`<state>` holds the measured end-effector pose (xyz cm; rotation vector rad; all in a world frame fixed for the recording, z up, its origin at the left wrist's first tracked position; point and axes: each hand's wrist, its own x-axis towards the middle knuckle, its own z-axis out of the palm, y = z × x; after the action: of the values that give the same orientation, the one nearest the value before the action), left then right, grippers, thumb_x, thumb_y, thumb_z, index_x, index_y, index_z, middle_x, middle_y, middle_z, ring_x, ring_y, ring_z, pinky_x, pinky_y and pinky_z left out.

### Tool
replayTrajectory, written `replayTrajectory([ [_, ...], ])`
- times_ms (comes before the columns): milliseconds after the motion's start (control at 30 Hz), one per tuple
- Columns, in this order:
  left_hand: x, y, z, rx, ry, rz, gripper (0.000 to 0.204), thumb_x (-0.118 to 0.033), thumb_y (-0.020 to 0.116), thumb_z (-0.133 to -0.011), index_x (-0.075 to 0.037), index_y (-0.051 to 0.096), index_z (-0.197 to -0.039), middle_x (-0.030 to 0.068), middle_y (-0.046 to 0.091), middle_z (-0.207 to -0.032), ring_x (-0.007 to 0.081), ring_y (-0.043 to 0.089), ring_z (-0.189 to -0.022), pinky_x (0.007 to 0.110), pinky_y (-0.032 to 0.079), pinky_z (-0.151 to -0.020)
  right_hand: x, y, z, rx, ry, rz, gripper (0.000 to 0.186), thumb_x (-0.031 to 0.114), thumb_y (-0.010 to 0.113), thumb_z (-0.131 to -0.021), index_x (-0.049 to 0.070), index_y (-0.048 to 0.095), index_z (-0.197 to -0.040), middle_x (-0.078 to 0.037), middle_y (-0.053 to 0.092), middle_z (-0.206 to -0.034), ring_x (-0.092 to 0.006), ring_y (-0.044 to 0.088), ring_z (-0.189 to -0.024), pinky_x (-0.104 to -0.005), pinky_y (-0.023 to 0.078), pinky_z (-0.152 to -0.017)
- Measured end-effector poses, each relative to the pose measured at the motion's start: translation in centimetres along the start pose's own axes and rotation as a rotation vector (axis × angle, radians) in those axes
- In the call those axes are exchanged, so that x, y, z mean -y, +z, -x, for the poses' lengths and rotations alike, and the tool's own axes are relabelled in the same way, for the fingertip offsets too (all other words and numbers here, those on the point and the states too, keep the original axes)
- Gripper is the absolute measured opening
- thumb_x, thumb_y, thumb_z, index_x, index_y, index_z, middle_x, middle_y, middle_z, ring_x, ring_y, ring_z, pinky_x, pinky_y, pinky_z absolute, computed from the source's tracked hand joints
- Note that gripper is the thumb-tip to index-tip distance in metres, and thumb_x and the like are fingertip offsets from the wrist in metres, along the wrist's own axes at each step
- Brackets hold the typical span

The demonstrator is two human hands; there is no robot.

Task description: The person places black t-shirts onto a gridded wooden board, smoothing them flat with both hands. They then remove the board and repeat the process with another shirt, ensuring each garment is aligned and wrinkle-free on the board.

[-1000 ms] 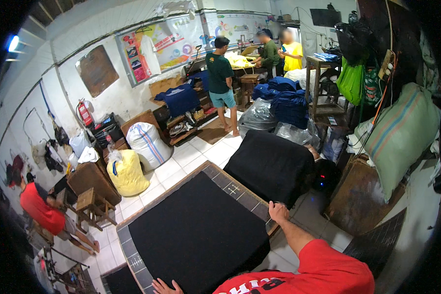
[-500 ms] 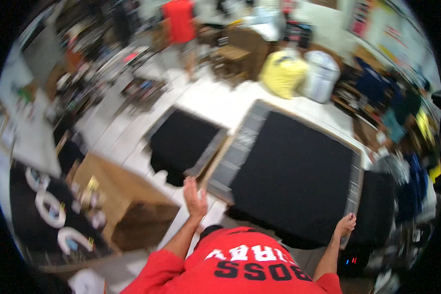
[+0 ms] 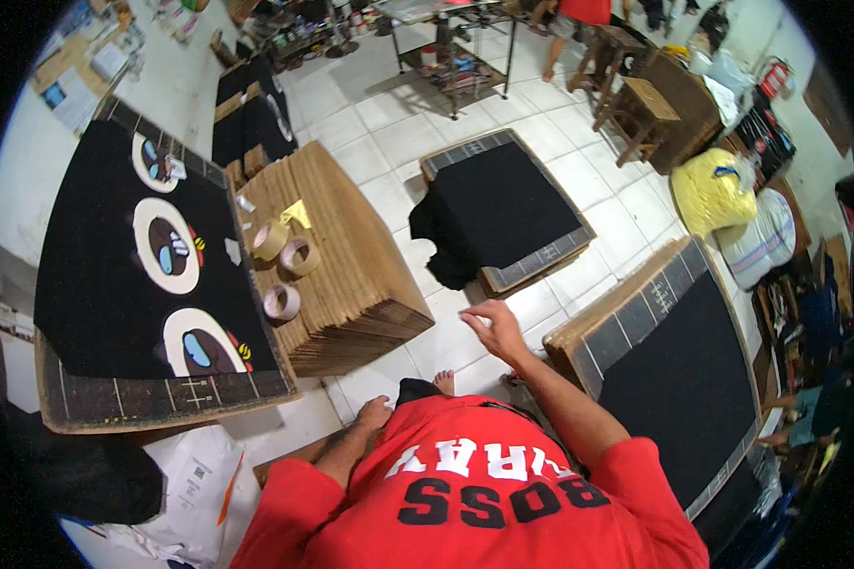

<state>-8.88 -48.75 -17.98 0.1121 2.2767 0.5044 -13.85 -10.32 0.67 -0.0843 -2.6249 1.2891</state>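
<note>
Step, as judged: approach, unladen; a clear reach would be called for. Black cloth (image 3: 503, 204): laid on a marked board (image 3: 544, 259) ahead of the right hand (image 3: 491, 327); long axis upper left to lower right, curved edge facing left. Right grip: narrow, nothing seen held. Left hand (image 3: 374, 414): grip cannot be told.
</note>
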Motion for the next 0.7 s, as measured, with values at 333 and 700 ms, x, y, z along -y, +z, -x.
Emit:
replayTrajectory([
  [333, 12.8, 5.9, 6.5, -0.396, -0.237, 0.701, 0.042, -0.027, 0.063, -0.095, -0.003, 0.069, -0.129, 0.0173, 0.077, -0.110, 0.0359, 0.074, -0.097, 0.047, 0.058, -0.089, -1.3, 16.6, -12.9, 0.428, 0.211, -0.009, 0.057, 0.051, 0.079, -0.093, 0.007, 0.076, -0.130, -0.021, 0.079, -0.111, -0.0304, 0.077, -0.103, -0.0401, 0.060, -0.089],
  [700, 7.9, 13.9, 10.7, -0.350, -0.660, 1.138, 0.040, -0.026, 0.065, -0.098, -0.001, 0.068, -0.130, 0.0112, 0.073, -0.105, 0.0274, 0.071, -0.089, 0.042, 0.058, -0.081, -6.2, 15.2, -17.7, 0.679, 0.430, -0.328, 0.091, 0.030, 0.093, -0.083, 0.002, 0.049, -0.157, -0.016, 0.069, -0.129, -0.0239, 0.069, -0.114, -0.0374, 0.057, -0.099],
])
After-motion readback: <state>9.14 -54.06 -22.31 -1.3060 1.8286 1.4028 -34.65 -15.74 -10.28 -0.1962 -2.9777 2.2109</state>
